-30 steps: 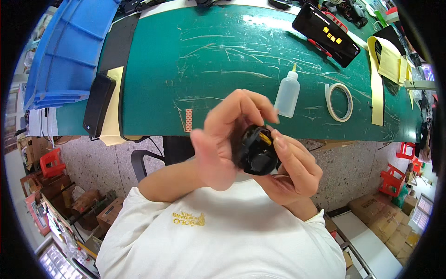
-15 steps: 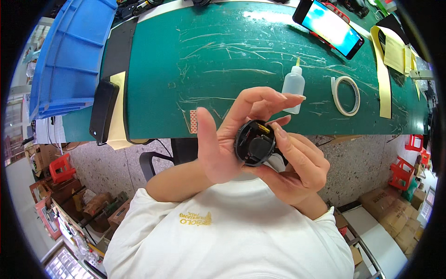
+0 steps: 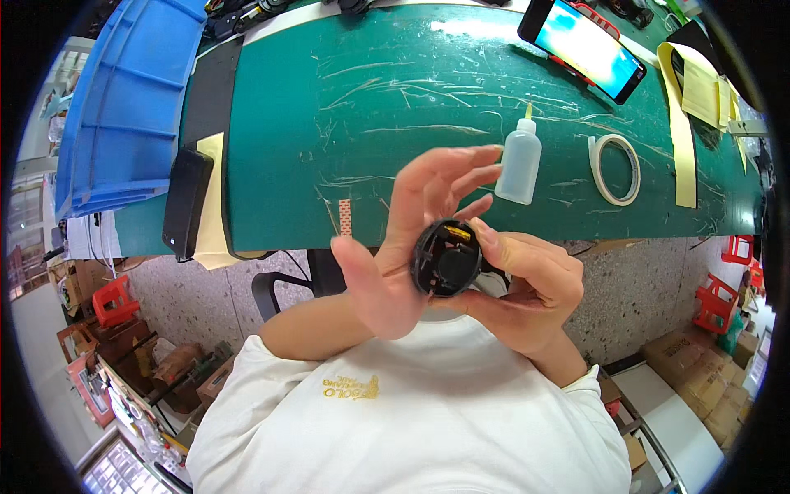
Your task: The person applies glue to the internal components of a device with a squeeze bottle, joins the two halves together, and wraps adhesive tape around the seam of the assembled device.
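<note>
A round black housing [image 3: 447,267], hollow and facing up, shows dark parts and a small yellow piece inside. Thumb and fingers of my right hand [image 3: 533,281] grip its right side. My left hand [image 3: 385,298] is open beside it, thumb and fingers spread, with the housing's left edge against the palm. What the right fingers cover behind the rim is hidden. Beyond my left fingertips, on the green bench [image 3: 280,148], stands or lies a translucent squeeze bottle [image 3: 519,165] with a yellowish tip; I cannot tell which.
A roll of pale tape [image 3: 596,171] lies right of the bottle. Farther back, a lit phone [image 3: 580,51] leans on a red holder. A blue bin [image 3: 123,107] and a black box-like object [image 3: 187,202] are at the left. A small patterned strip [image 3: 345,217] lies near the bench edge.
My left fingers have drawn back leftward from the bottle, and the left thumb has dropped a little. The housing has turned slightly in my right hand's grip. The view has shifted a little.
</note>
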`<state>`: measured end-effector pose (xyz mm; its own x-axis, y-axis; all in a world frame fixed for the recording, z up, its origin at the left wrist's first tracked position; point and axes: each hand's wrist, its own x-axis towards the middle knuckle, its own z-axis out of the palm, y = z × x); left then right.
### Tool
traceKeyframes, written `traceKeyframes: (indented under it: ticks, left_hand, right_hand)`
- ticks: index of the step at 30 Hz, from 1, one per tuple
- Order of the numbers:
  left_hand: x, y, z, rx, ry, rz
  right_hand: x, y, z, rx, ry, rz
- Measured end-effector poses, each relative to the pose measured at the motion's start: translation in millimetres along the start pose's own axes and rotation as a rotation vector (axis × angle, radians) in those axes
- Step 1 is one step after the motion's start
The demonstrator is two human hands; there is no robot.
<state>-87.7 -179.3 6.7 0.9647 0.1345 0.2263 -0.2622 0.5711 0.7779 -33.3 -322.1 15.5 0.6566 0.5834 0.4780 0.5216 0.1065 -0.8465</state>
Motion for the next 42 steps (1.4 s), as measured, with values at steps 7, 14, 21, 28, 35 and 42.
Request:
traceKeyframes:
  ticks: [7, 14, 21, 28, 35, 42]
  left_hand:
    - [9, -6, -4, -0.066, 0.04, 0.025]
    - [13, -2, -3, -0.043, 0.125, -0.014]
    - [5, -3, -20, 0.094, -0.158, 0.245]
    - [-1, -7, -12, 0.017, -0.232, 0.323]
    - [3, 5, -11, -0.015, -0.424, 0.266]
    - [-13, 6, -19, -0.177, -0.313, 0.167]
  right_hand:
    - [2, 6, 6, 0.037, 0.116, 0.034]
    - [2, 8, 15, -0.007, 0.138, -0.037]
    - [12, 5, 10, 0.062, 0.051, -0.191]
    - [7, -2, 6, 0.002, 0.023, -0.178]
    - [2, -5, 7, 0.033, 0.043, -0.253]
    - [6, -12, 14, -0.056, 0.104, -0.32]
